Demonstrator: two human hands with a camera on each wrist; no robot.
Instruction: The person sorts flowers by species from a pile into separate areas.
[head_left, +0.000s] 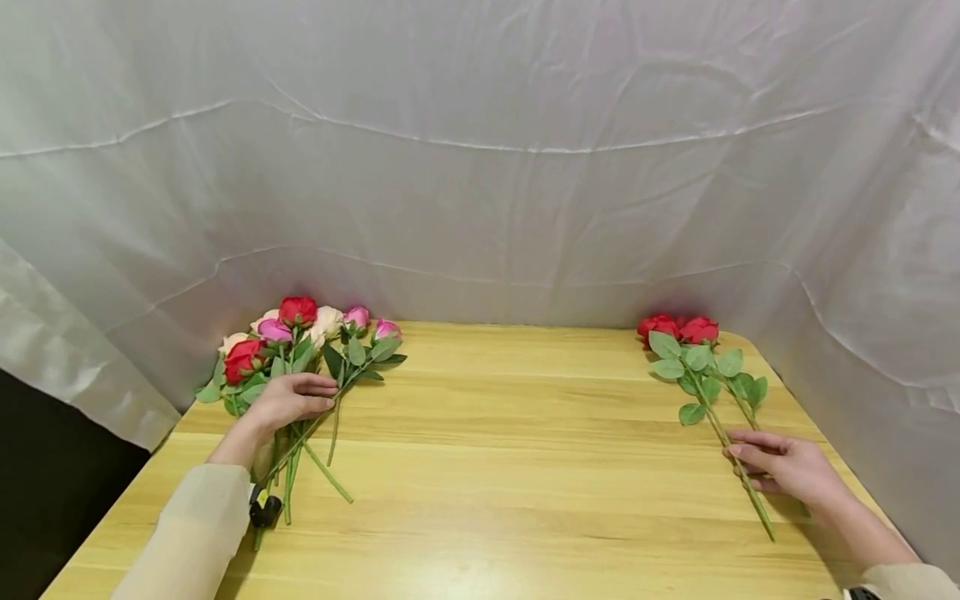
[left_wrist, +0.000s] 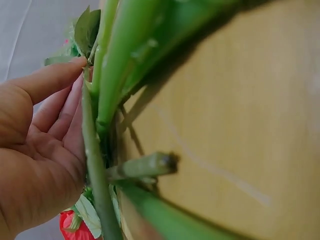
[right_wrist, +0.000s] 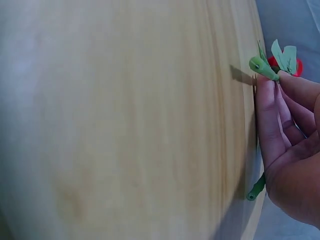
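Right grip (head_left: pixel 795 467): I have it pinching the slim green stem (head_left: pixel 756 504) of a red, ruffled, artificial-looking rose (head_left: pixel 660 327), right end of the yellow wood-grain desk (head_left: pixel 525 475). Left grip (head_left: pixel 291 400): pinching a leafy stem (left_wrist: pixel 92 145), apparently the rightmost magenta rose's (head_left: pixel 386 330), desk's left end. I'd expect light, stiffish stems, crushable petals; best hold is bare stem below leaves. Crossed stems in the red-cream-pink rose pile (head_left: pixel 297 311) could snag; second red rose (head_left: pixel 700 330) crowds the right; grey satiny curtain (head_left: pixel 487 208) behind.

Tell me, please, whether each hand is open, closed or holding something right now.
Left hand: closed, pinching a flower stem.
Right hand: closed, pinching a red rose stem.
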